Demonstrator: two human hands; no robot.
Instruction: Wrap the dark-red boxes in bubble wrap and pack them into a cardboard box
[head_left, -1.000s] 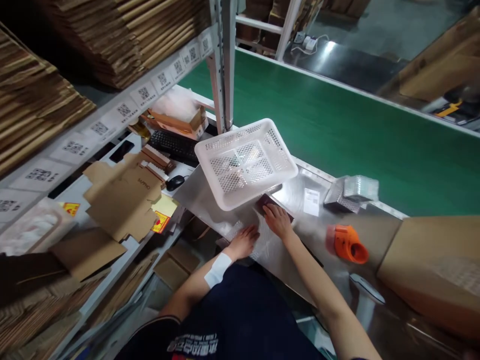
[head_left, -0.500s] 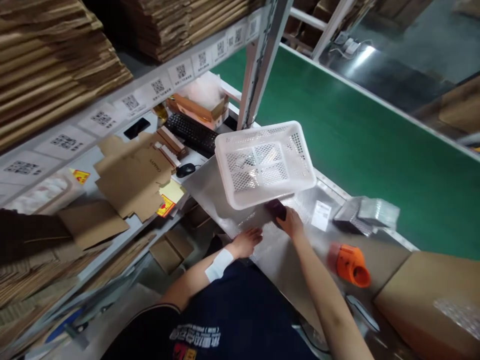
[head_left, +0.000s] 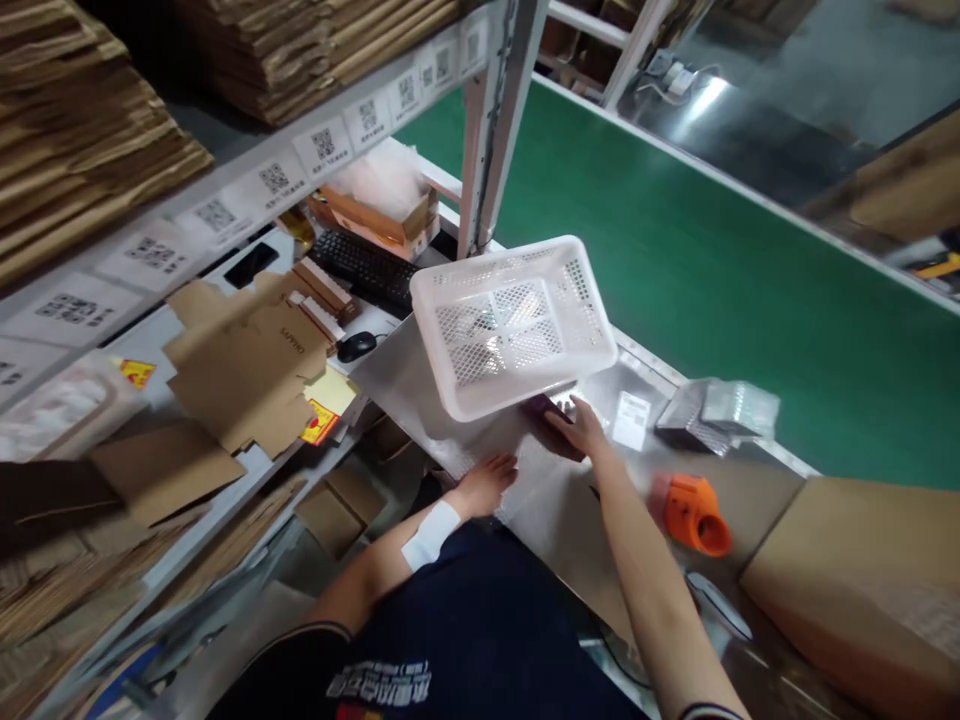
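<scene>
My right hand grips a small dark maroon box just below the near edge of a white perforated plastic basket. A lighter face with small printing shows on the box's far side. Beside it, my left hand lies with fingers stretched out on clear bubble wrap at the table's near edge, holding nothing. The basket stands tilted in view with its open side up; small items in its bottom are hard to make out. A white printed label lies to the right of my right hand.
Bubble-wrapped boxes sit at the table's far edge. An orange tape dispenser and a large carton are on the right. Leftward lie flattened cardboard, a mouse and a keyboard, below a shelf of stacked cartons.
The dark box has turned in my right hand, and its printed face now shows. My left hand stays flat on the wrap. The whole view has shifted slightly.
</scene>
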